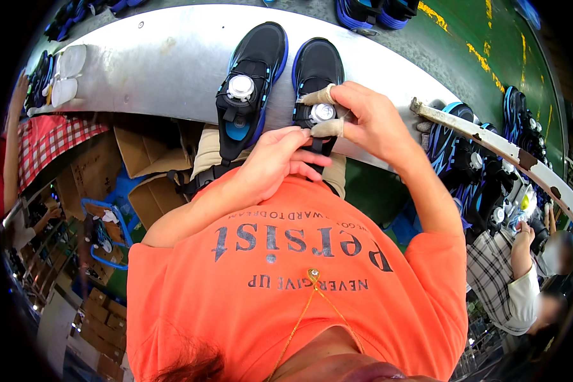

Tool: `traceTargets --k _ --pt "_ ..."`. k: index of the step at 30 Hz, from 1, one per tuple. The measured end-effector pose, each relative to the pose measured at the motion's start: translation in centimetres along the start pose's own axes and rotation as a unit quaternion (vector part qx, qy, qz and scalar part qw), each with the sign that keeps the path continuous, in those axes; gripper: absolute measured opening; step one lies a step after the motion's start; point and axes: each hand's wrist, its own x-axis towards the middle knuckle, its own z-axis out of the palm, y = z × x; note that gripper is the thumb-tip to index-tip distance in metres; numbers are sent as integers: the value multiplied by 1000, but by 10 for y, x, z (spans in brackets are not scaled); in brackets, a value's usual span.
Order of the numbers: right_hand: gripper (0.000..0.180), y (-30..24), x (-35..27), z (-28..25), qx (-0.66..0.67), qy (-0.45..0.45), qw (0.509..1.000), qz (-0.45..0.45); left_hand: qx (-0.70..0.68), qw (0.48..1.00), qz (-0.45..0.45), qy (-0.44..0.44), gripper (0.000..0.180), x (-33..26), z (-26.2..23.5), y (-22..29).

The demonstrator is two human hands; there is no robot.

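Note:
Two black sports shoes with blue-purple soles stand side by side on a silvery metal bench (153, 70), toes pointing away from me. The right shoe (318, 67) has a round silver-and-white dial (322, 113) on its tongue. My right hand (379, 124) wears pale finger covers and closes its thumb and index finger around that dial. Beside it, my left hand (277, 159) pinches near the shoe's collar; what lies between its fingertips is too small to make out. The left shoe (258, 54), with a similar dial (240, 88), is untouched.
A worn white rail (496, 146) crosses at the right, with several similar shoes (455, 153) near it. Clear plastic containers (70, 70) sit at the bench's left end. Cardboard boxes (149, 149) and a blue-framed cart (108, 232) are below left. Other people work on both sides.

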Motion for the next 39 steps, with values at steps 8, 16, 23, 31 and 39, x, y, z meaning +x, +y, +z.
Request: traceTargets --k 8,16,23,31,39 --pt "37 12 -10 9 72 -8 995 -73 86 996 -10 -6 32 -6 -12 6" --pt "35 -3 -26 51 58 170 982 54 60 998 -17 -29 34 1 -9 -1" --pt "35 -3 -24 23 9 87 996 -5 68 998 -10 -5 32 0 -1 -3" --pt "39 6 -21 23 156 88 981 69 30 999 -21 -35 32 1 -10 0" --pt "29 4 -10 17 112 0 993 43 72 997 -16 0 32 3 -5 -4"
